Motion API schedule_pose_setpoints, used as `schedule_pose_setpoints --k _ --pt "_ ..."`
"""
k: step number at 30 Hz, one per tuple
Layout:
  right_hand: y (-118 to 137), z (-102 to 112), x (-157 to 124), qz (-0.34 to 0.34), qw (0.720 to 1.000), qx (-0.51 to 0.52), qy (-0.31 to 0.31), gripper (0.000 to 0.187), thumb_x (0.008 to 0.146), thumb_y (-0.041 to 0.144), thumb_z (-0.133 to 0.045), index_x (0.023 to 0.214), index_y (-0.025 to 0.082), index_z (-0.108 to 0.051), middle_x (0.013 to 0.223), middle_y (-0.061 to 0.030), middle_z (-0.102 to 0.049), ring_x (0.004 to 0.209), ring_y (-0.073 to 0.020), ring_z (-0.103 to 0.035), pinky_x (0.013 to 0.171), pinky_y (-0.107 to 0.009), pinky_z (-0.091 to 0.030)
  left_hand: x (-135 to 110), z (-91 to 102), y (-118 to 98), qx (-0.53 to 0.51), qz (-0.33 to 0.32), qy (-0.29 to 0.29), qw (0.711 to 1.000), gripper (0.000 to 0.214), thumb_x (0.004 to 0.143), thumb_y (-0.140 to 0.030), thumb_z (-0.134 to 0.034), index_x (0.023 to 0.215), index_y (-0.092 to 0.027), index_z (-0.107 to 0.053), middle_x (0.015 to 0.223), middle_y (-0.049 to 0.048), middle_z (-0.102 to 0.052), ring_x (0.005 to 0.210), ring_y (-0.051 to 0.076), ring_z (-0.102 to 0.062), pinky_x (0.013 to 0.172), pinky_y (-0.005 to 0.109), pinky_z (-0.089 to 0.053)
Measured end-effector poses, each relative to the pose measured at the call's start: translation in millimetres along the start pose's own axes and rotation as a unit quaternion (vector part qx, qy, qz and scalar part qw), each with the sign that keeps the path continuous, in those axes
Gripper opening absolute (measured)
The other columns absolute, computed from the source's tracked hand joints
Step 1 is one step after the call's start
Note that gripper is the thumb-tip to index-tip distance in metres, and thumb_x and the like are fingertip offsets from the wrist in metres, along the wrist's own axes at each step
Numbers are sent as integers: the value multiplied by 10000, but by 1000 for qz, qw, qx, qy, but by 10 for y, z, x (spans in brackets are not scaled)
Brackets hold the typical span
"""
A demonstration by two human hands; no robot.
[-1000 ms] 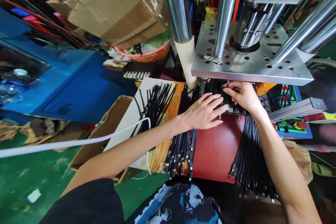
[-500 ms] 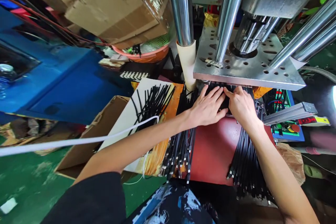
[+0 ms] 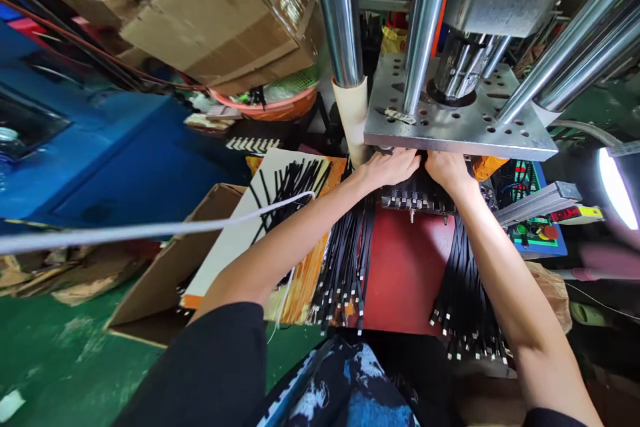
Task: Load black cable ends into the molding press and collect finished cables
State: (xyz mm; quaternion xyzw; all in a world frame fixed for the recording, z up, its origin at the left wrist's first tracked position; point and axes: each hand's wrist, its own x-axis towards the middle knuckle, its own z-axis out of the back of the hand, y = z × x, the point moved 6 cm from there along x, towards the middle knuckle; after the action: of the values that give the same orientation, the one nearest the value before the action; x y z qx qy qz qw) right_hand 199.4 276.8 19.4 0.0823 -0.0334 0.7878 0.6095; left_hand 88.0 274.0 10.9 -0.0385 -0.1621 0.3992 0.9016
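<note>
In the head view, tucking left hand [image 3: 393,167] and right hand [image 3: 449,170] under the front edge of the drilled silver metal plate [image 3: 445,135], at the blocky black metal fixture [image 3: 425,197], fingertips hidden, so cannot tell spread, pressed or pinching, with flat black cables [image 3: 345,267] bunched front-left and front-right of that plate. Could get fingers crushed by any drop of the plate, or cables trapped by crooked seating! Left of the plate, spotting a round orange plastic basket [image 3: 287,110] with green mesh [image 3: 304,78] inside, and farther front-left, an open brown cardboard box [image 3: 157,280], barely showing black pieces [image 3: 183,290].
</note>
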Motion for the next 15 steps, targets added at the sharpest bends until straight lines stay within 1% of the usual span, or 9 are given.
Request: schedule_pose_setpoints --k 2,3,4,5,6,7,9,11,15 --pt "31 130 -501 -2 1000 11 -25 468 989 103 -361 1355 66 -650 1218 -243 -718 1124 -352 -665 974 -457 -500 -437 167 -149 -8 -3 -32 999 423 1041 -258 -492 1427 -114 -590 1499 174 -619 1352 294 -614 1143 441 -484" --pt "23 187 -859 -20 998 28 -56 423 1032 178 -369 1343 108 -647 1194 -225 -711 1099 -342 -671 933 -436 -515 -735 258 -227 -18 3 -64 998 371 1045 -264 -494 1364 -140 -636 1479 155 -633 1353 291 -608 1152 450 -477" --pt "-6 190 -1257 -55 995 47 -68 377 1073 284 -381 1307 156 -647 1136 -193 -706 1007 -319 -688 854 -409 -529 -1057 311 -270 -24 37 -78 996 284 1052 -285 -492 1196 -170 -707 1339 134 -707 1254 277 -659 1098 436 -512" --pt "-30 136 -1665 -85 993 55 -55 344 1084 402 -407 1193 195 -658 1018 -152 -700 854 -298 -688 730 -390 -518 -1383 312 -265 -20 107 -64 992 271 1055 -330 -498 996 -189 -722 1122 117 -756 1069 263 -711 984 416 -559" --pt "-54 36 -2054 -118 992 50 -22 364 1075 512 -433 1093 218 -647 912 -113 -674 731 -277 -663 639 -378 -485 -1699 260 -227 -6 196 -20 980 335 1057 -407 -507 874 -199 -695 940 102 -746 890 259 -718 851 410 -577" --pt "-87 -78 -2407 -160 987 19 14 412 1057 599 -445 1021 230 -627 851 -86 -644 640 -260 -626 566 -368 -438 -1981 181 -195 9 265 38 964 372 1044 -472 -527 832 -203 -672 853 95 -726 796 268 -704 767 413 -570" --pt "-114 -290 -2912 -216 974 -26 59 442 1059 624 -417 943 239 -601 838 -70 -613 564 -232 -576 494 -343 -347 -2348 42 -159 6 331 106 938 337 1035 -423 -538 807 -204 -653 837 98 -717 750 265 -681 718 399 -540" --pt "-88 -450 -3121 -233 970 -23 67 428 1086 562 -374 922 238 -603 873 -75 -614 590 -226 -581 493 -331 -320 -2457 -60 -121 -26 345 126 930 293 1031 -333 -525 796 -208 -647 862 89 -721 776 247 -674 742 380 -524" --pt "-62 -563 -3085 -254 965 25 50 437 1085 557 -357 972 225 -619 939 -94 -650 724 -259 -642 558 -346 -378 -2386 -88 -28 -179 373 81 907 280 974 -329 -592 723 -211 -628 756 35 -674 727 203 -631 757 350 -506"
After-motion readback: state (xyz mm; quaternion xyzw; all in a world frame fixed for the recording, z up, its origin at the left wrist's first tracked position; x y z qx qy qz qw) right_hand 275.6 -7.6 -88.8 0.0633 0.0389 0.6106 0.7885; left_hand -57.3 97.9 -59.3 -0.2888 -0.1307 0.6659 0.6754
